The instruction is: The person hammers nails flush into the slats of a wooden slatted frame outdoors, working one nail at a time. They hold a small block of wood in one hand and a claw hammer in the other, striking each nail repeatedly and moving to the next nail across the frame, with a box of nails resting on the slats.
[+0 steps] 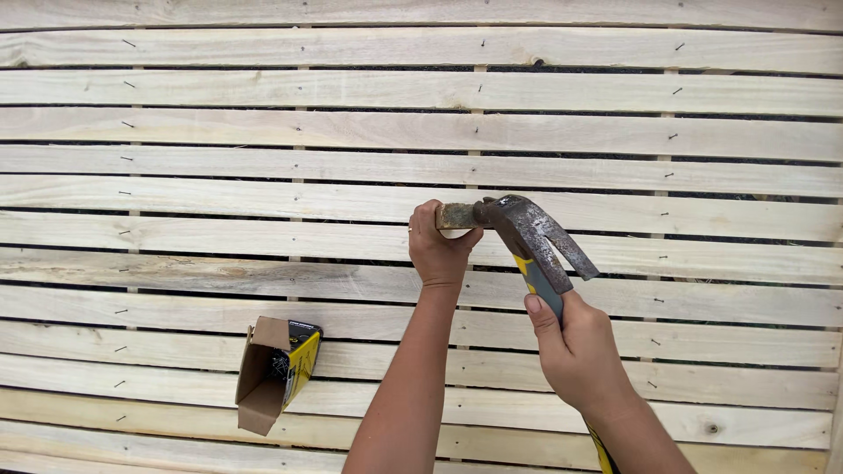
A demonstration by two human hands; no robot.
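Observation:
A frame of pale wooden slats (219, 167) fills the view, with small nails standing out along several lines. My left hand (437, 247) is closed around a small wooden block (457, 216), pressing it against a slat near the middle. My right hand (575, 347) grips the grey and yellow handle of a rusty claw hammer (531, 233). The hammer's head touches the right end of the block, and its claws point down to the right.
An open cardboard box of nails (274, 373) with a black and yellow side lies on the slats at the lower left. Rows of half-driven nails run down the left, middle and right of the slats. Dark gaps show between the slats.

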